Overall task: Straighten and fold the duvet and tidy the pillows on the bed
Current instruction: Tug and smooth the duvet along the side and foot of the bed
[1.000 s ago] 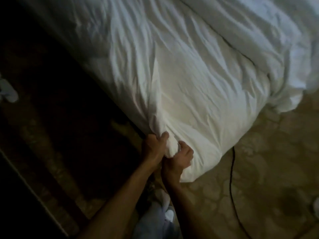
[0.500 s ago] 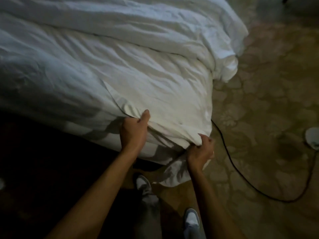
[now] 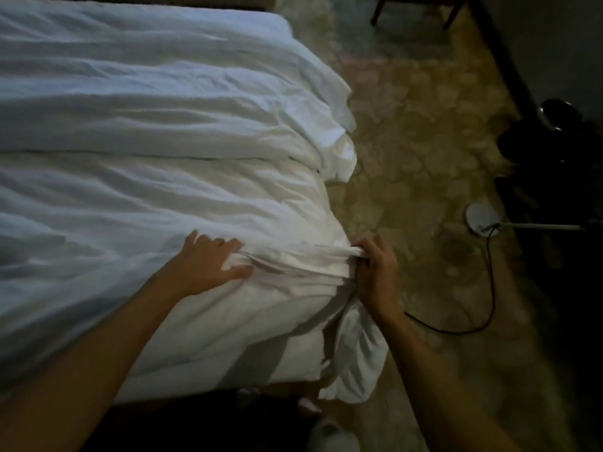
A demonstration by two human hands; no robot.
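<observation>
While the white duvet is lying rumpled across the bed, filling the view from nine to one o'clock, the left hand is pressing on it near centre, fingers spread, with a fold of cloth pinched against the thumb. At three o'clock of it, the right hand is clenching a bunched ridge of the duvet at the bed's corner. A black cable is curving over the patterned floor at four o'clock.
</observation>
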